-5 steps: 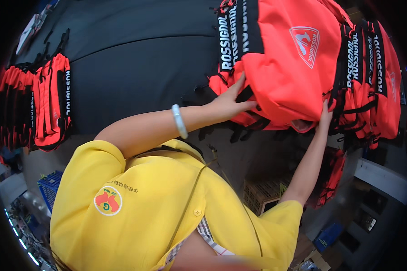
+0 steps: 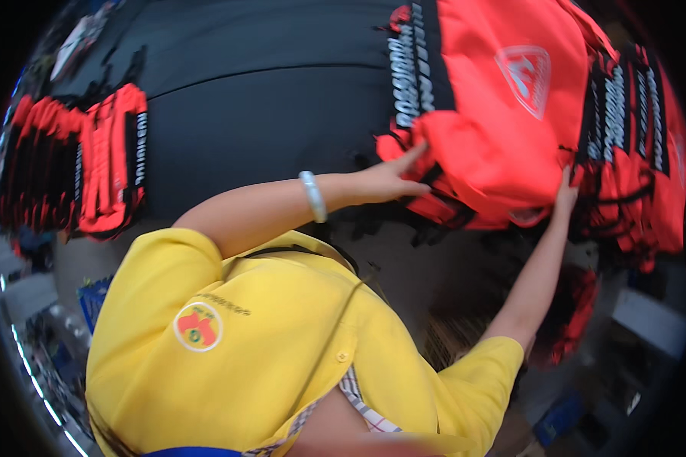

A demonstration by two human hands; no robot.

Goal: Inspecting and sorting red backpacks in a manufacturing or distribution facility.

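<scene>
A large red backpack (image 2: 503, 145) with black side panels and a pale shield-shaped emblem stands at the far right, its lower end toward me. My left hand (image 2: 392, 181) rests against its left side, thumb and forefinger spread wide; the other fingers are partly hidden. At the lower right corner, my right hand (image 2: 565, 195) has its fingers closed on the backpack's edge. The underside of the backpack and whatever lies beneath it are hidden.
More red and black backpacks (image 2: 636, 167) are packed upright to the right. Another row (image 2: 110, 160) stands at the left of the dark table (image 2: 259, 129). Below the table edge are a brown crate (image 2: 446, 339), a red item (image 2: 579, 316) and a blue bin (image 2: 91, 301).
The whole view has shifted, so the table and backpacks appear farther right. Both hands keep their places on the backpack; no clear movement of it against its neighbours shows.
</scene>
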